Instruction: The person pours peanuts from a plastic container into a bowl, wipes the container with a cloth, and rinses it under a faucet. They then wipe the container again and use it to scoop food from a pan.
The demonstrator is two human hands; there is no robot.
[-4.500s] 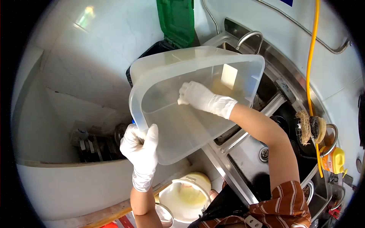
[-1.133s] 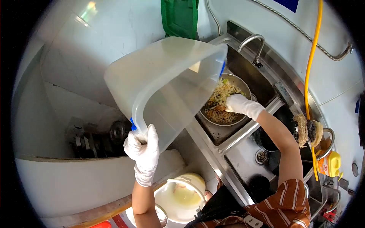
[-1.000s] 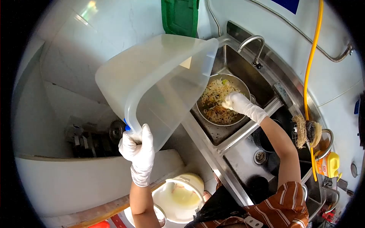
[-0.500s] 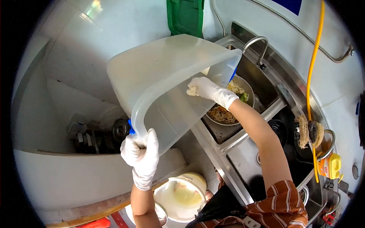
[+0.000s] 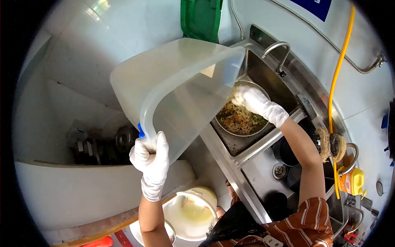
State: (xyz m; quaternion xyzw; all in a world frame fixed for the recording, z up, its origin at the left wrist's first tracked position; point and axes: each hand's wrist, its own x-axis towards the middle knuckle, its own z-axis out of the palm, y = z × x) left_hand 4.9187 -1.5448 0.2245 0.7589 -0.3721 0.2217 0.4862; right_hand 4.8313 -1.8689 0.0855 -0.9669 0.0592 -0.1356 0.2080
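My left hand (image 5: 152,158), in a white glove, is closed on the rim of a large translucent plastic storage bin (image 5: 177,86). The bin is tipped on its side, its mouth turned toward the sink. A blue clip (image 5: 141,131) sits on its rim beside my left fingers. My gloved right hand (image 5: 255,102) is over a round pan (image 5: 268,91) in the sink. Its fingers are curled around something pale that I cannot make out. Noodle-like food scraps (image 5: 240,120) with bits of green fill the pan.
The steel sink (image 5: 257,152) has several basins and a curved faucet (image 5: 284,53). Dark pans (image 5: 284,150) lie in the nearer basin. A yellow hose (image 5: 336,70), scrubbers (image 5: 325,144) and a yellow bottle (image 5: 354,181) are at the right. Below stands a white bucket (image 5: 193,212) holding yellowish liquid.
My right hand has moved out of the bin's mouth, right and down, to the pan of scraps. The bin has shifted slightly left, still gripped by my left hand.
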